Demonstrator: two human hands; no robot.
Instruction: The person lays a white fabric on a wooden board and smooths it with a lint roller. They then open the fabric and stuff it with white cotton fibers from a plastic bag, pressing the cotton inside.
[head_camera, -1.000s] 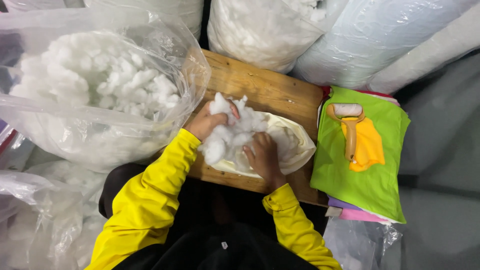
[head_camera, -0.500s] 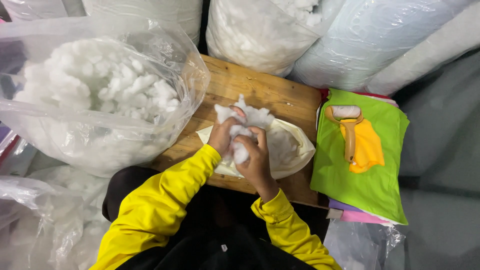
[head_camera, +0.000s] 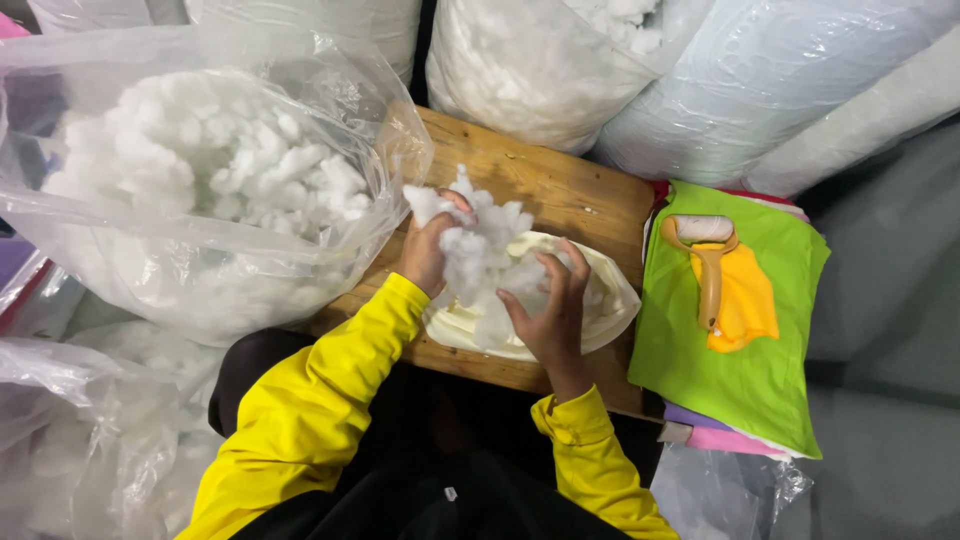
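- The left hand (head_camera: 428, 252) grips one side of a clump of white fibre stuffing (head_camera: 478, 245), its fingers curled around the fluff and the thumb pressed into the top.
- The right hand (head_camera: 548, 305) takes the same clump from the other side, fingers spread wide and half sunk in the fibre.
- The stuffing sits between both hands, directly over a cream fabric casing (head_camera: 590, 310) that lies on a small wooden table (head_camera: 560, 185); whether the lower fibres already reach inside the casing's opening is hard to tell.
- Both arms wear bright yellow sleeves (head_camera: 310, 410).
- To the left, a large clear plastic bag (head_camera: 120, 270) heaped with the same white stuffing leans against the table edge.
- More bulging plastic bags (head_camera: 530, 70) of filling stand behind the table.
- To the right lies a stack of coloured fabric with a green sheet (head_camera: 760, 380) on top, and on that an orange cloth piece (head_camera: 745, 305) under a lint roller (head_camera: 707, 250).
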